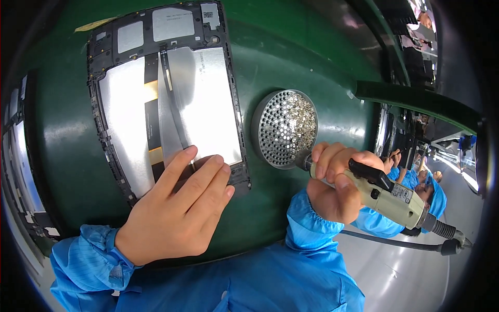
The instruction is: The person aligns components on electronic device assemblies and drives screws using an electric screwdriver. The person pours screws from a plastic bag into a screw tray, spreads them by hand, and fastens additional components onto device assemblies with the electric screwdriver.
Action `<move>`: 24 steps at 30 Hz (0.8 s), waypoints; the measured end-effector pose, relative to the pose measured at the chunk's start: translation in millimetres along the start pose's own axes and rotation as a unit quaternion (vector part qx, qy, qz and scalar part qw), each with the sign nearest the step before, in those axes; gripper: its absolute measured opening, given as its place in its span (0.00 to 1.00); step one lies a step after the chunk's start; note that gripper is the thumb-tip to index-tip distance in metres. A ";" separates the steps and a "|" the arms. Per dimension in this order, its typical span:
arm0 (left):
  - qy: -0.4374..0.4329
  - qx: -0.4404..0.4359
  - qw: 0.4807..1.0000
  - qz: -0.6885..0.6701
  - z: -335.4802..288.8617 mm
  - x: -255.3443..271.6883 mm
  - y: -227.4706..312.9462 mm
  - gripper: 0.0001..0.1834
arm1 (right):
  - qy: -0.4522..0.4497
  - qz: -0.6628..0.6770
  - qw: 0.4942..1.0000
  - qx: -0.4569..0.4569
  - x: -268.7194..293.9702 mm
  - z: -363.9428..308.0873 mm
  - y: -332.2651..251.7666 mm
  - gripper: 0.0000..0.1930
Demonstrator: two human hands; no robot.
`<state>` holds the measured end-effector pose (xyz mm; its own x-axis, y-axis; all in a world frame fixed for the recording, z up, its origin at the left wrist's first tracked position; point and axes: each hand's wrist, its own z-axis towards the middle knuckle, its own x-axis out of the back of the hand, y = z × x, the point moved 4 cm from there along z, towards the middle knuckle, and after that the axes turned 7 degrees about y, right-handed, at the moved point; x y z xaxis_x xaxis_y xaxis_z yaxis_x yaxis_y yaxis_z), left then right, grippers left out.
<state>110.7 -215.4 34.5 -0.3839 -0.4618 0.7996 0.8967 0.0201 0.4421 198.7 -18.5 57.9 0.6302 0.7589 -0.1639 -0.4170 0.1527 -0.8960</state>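
My left hand (179, 208) lies with its fingers stretched over the lower part of an opened tablet body (213, 114). This body has a black frame and silver metal plates. A dark flat cable (173, 99) runs down its middle to my fingertips. In my right hand (340, 179) is a pale green electric screwdriver (382, 196) with a black lever, my fingers wrapped round it. Its front end points at a round grey screw tray (273, 127) full of holes, with many small screws (302, 118) heaped on its right side. The screwdriver's tip is hidden at the tray's lower right rim.
The green work surface (291, 57) carries all of this. More tablet parts (21, 166) stand at the left edge. A dark cord (395, 240) trails from the screwdriver. On the right are a green rail (416, 98) and co-workers in blue (431, 200).
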 end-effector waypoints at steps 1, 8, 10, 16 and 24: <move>0.002 0.002 1.000 -0.002 0.1 0.4 -0.1 0.12 | 0.004 -0.001 1.000 -0.001 -0.1 -0.2 0.2 0.20; 0.009 -0.001 1.000 0.000 -2.1 -0.7 0.7 0.12 | -0.004 -0.002 1.000 0.005 1.0 -0.5 0.9 0.20; 0.010 -0.002 1.000 0.004 -3.0 -0.6 1.7 0.11 | -0.007 0.006 1.000 -0.001 1.5 -1.0 1.7 0.20; 0.031 -0.010 0.999 -0.018 -6.4 3.7 1.6 0.09 | 0.040 -0.004 0.999 0.021 -2.5 -4.3 -5.4 0.22; 0.086 -0.027 0.994 -0.067 -16.9 17.1 -2.5 0.07 | -0.109 0.027 0.994 0.000 -59.6 -17.5 -52.0 0.16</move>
<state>105.6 -238.4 40.2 -0.4617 -0.6020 0.6515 0.8523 -0.0975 0.5139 194.3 -82.7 107.0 0.4504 0.8849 -0.1185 -0.4465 0.1083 -0.8882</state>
